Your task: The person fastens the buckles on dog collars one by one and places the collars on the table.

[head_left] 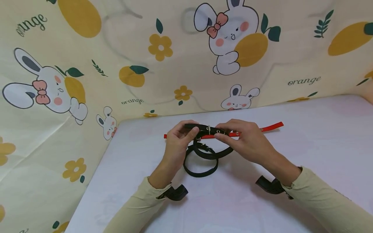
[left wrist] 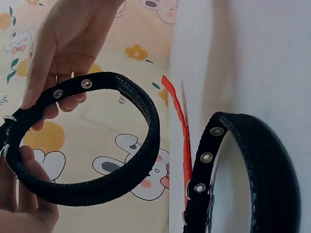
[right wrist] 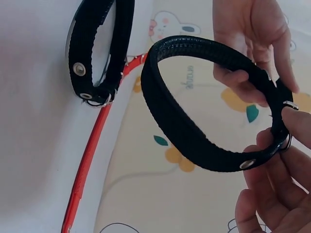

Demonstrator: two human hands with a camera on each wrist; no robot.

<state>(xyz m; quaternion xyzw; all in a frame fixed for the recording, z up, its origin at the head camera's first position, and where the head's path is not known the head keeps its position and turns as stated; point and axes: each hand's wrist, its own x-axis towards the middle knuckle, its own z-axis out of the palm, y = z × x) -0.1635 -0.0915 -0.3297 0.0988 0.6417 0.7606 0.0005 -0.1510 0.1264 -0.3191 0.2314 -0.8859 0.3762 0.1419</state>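
Both hands hold a black collar [head_left: 214, 156], raised over the table and closed into a loop. My left hand [head_left: 176, 142] pinches it by the metal buckle [right wrist: 290, 104], thumb on the near side and fingers behind. On the strap with metal eyelets [left wrist: 86, 84], right of the buckle, are the thumb and fingers of my right hand [head_left: 249, 140]. Below stands a second black collar [head_left: 200, 175], also looped and buckled, resting on the table. A red collar [head_left: 272, 127] lies stretched out behind the hands, its middle partly hidden by them.
The white table [head_left: 122, 197] meets a cloth backdrop [head_left: 172, 106] printed with rabbits, oranges and flowers along its back and left edges. Black wrist mounts [head_left: 177, 193] stick out from both beige sleeves [head_left: 138, 202] above the tabletop.
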